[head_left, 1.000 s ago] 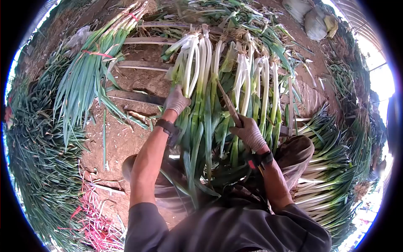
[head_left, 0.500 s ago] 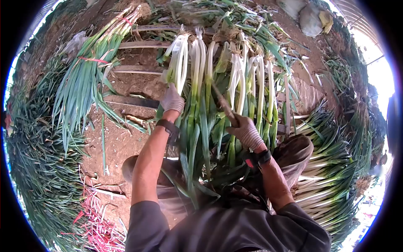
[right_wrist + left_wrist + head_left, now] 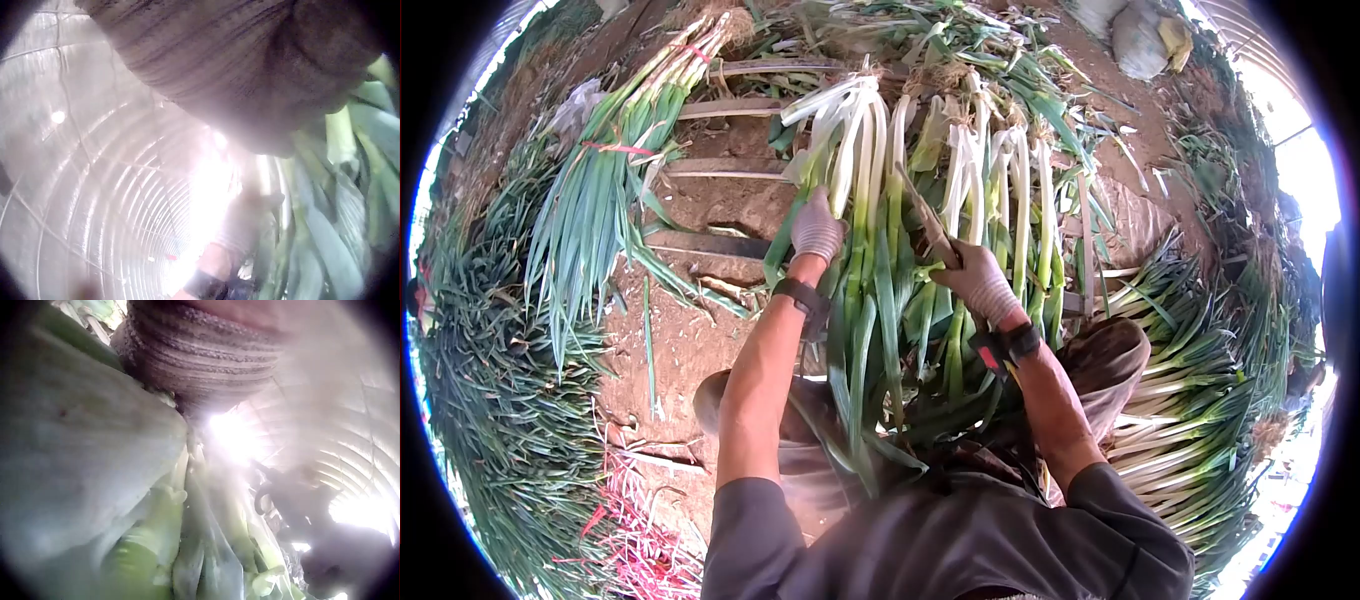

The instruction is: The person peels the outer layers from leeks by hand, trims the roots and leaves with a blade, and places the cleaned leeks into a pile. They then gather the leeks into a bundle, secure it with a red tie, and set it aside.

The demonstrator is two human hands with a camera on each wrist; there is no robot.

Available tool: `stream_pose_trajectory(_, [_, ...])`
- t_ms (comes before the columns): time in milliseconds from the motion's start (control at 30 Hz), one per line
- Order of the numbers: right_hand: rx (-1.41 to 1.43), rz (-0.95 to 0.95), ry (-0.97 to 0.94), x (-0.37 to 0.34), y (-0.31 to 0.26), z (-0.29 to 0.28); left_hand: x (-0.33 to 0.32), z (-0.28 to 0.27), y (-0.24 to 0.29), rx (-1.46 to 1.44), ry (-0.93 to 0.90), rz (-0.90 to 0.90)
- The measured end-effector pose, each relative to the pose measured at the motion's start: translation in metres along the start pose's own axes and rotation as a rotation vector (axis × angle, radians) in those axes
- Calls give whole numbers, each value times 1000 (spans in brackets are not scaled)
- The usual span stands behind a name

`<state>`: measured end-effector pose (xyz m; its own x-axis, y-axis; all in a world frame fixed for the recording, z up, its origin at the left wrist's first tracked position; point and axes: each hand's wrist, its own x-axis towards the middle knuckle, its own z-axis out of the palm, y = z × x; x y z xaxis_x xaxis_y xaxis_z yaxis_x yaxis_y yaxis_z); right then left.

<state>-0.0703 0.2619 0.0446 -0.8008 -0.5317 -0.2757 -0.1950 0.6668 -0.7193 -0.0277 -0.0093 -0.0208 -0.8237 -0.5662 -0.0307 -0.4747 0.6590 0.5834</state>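
Note:
Long leeks [image 3: 868, 150] lie side by side before the person, white stems away and green leaves toward the lap. The gloved left hand [image 3: 816, 228] grips the leftmost leek stalks where white turns green; its fingertips are partly hidden. In the gloved right hand [image 3: 982, 285] is the end of a long, narrow brown tool [image 3: 925, 215], its far end over the leek stems. The left wrist view has the striped glove cuff [image 3: 200, 359] above broad leaves [image 3: 81, 456]. The right wrist view shows the glove [image 3: 244, 69] beside leaves [image 3: 325, 231]; the tool is hidden there.
A leek bundle tied with red bands [image 3: 615, 190] lies at upper left. Leafy piles [image 3: 510, 390] fill the left side, with red strips [image 3: 640, 530] below. More leeks [image 3: 1180, 400] lie in rows at right. Flat slats [image 3: 725, 170] cross the soil, and pale sacks [image 3: 1138, 48] stand at upper right.
The left hand has shifted slightly, and the leftmost white stems now fan out toward the left and lie against their neighbours. The right hand and tool have moved a little up and left.

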Motion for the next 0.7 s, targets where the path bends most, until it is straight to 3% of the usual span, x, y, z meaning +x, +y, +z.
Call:
stream_pose_trajectory(133, [-62, -43, 43, 48, -3, -10, 12, 2, 0, -117, -12, 12])
stream_pose_trajectory(333, [45, 69, -21, 80, -12, -25, 17, 9, 4, -82, -120, -64])
stream_pose_trajectory(500, [43, 7, 1, 92, -4, -24, 20, 22, -11, -82, -48, 60])
stream_pose_trajectory(533, [218, -8, -35, 97, 4, -18, 22, 24, -14, -76, -66, 79])
stream_pose_trajectory(567, [387, -23, -39, 102, 15, -11, 22, 27, -20, -75, -33, 156])
stream_pose_trajectory(633, [108, -137, 16, 102, 17, -12, 38, 46, -51, -134, 19, 432])
stream_pose_trajectory(667, [75, -44, 6, 91, 0, -22, 47, 45, -51, -245, -143, 257])
stream_pose_trajectory(700, [130, -37, 42, 89, -1, -25, 61, 60, -68, -278, -163, 268])
